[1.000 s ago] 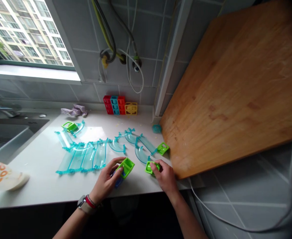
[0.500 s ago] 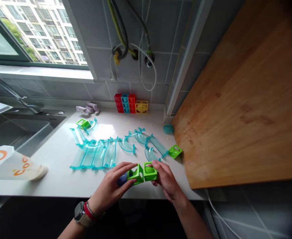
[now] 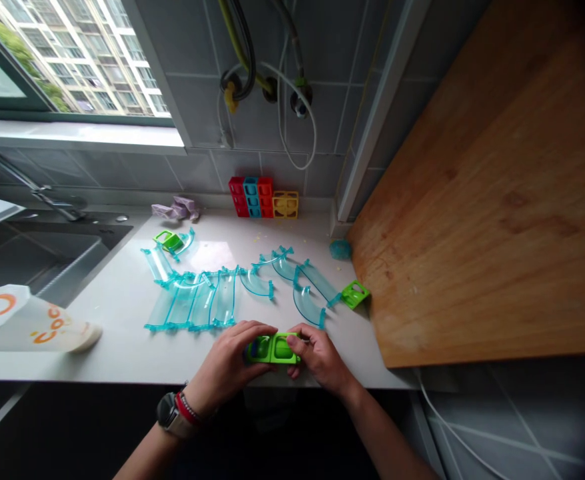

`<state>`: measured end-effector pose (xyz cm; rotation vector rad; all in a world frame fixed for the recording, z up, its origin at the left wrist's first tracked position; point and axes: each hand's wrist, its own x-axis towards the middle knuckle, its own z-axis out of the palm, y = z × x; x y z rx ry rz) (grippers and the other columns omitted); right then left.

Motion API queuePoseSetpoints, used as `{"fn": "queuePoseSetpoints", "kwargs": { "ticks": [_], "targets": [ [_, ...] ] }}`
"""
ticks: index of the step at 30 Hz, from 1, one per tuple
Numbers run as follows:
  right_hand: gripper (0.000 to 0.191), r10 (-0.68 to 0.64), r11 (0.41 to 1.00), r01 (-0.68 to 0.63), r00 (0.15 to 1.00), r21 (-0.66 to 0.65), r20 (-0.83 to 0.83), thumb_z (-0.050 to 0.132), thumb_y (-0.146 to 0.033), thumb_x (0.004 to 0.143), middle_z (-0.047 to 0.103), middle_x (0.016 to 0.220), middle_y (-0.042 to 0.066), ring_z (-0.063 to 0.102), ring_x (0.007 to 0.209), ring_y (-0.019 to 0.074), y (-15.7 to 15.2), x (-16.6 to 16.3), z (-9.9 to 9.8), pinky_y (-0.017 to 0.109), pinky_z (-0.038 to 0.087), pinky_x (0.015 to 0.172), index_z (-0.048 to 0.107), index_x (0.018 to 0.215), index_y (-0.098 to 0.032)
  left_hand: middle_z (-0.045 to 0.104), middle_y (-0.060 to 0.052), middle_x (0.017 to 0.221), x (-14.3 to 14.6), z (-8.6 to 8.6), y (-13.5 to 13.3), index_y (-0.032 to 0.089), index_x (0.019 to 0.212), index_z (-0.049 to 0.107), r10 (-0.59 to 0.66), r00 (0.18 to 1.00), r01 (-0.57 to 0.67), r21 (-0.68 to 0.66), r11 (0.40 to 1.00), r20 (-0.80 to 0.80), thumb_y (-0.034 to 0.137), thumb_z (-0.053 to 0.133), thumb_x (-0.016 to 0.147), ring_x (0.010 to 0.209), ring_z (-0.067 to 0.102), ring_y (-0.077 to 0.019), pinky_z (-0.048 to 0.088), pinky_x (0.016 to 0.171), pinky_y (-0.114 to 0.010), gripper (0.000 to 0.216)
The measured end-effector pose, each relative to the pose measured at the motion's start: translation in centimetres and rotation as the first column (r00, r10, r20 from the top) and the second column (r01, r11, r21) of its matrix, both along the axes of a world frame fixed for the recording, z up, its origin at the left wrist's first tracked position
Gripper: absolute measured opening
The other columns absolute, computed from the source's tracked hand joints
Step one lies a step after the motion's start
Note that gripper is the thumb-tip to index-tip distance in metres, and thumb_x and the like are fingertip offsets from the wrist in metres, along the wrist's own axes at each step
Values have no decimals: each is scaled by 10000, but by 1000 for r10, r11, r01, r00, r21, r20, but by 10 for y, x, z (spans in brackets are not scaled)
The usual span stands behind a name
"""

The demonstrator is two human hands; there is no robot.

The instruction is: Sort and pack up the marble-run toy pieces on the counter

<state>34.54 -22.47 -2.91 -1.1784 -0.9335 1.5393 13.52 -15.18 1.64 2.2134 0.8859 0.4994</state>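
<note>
Pressing between left hand (image 3: 232, 363) and right hand (image 3: 320, 357), both clamped: joined green blocks (image 3: 272, 349).

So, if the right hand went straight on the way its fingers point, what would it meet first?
The pair of bright green plastic cube blocks, which the right hand already grips; right behind them, the left hand holds the other end. Both seem level, though depth is unclear.
</note>
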Motion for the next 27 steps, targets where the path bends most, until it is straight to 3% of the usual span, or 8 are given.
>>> {"fn": "queuePoseSetpoints", "kwargs": {
  "ticks": [5,11,15,18,21,24,27],
  "targets": [
    [457,-3,1000,4,1000,-16,30,688,-629,895,687,641,-18,681,505,148,2,0,1,207,503,451,659,942,-175,754,-96,1153,0,-12,-7,268,1239,697,55,998,-56,72,996,6,343,810,844,1046,679,-296,525,895,-416,417],
    [444,-9,1000,10,1000,-4,14,658,-627,921,670,681,-28,669,510,130,2,-1,0,201,517,458,617,993,-190,736,-76,1229,-3,-21,-12,267,1332,629,35,999,-41,217,975,32,266,765,854,1106,663,-297,488,943,-410,497],
    [476,-122,992,122,992,-5,0,611,-665,931,670,905,-26,663,488,113,0,-8,0,226,538,437,459,1126,-258,742,-80,1223,-3,-33,-9,271,1361,625,43,998,-58,334,941,52,352,758,882,1072,674,-305,478,931,-409,503],
    [441,-234,972,232,957,30,169,551,-639,977,636,926,-22,638,469,108,-9,-9,5,234,523,423,420,1182,-271,738,-81,1225,-5,-41,-7,282,1380,616,47,995,-78,372,925,90,376,753,893,1057,677,-307,481,924,-411,515],
    [337,-378,926,330,807,184,454,600,-527,986,609,904,-1,662,611,140,-22,2,14,238,532,490,523,1155,-247,716,-88,1256,-11,-47,-8,292,1413,582,62,980,-125,340,932,191,370,767,891,1097,670,-305,495,965,-416,559],
    [238,-526,851,343,534,399,662,593,-444,988,639,984,62,660,799,187,-28,26,24,270,557,606,628,1056,-219,684,-103,1305,-15,-54,-9,298,1472,521,133,938,-226,276,934,319,348,770,901,1156,660,-298,507,1022,-424,625],
    [281,-570,811,332,260,482,780,574,-427,976,654,1075,99,633,720,176,-24,51,26,323,555,662,666,1095,-189,672,-113,1326,-17,-59,-9,289,1491,508,146,927,-242,255,936,344,335,760,914,1176,661,-297,522,1029,-429,631]
  ]
}}
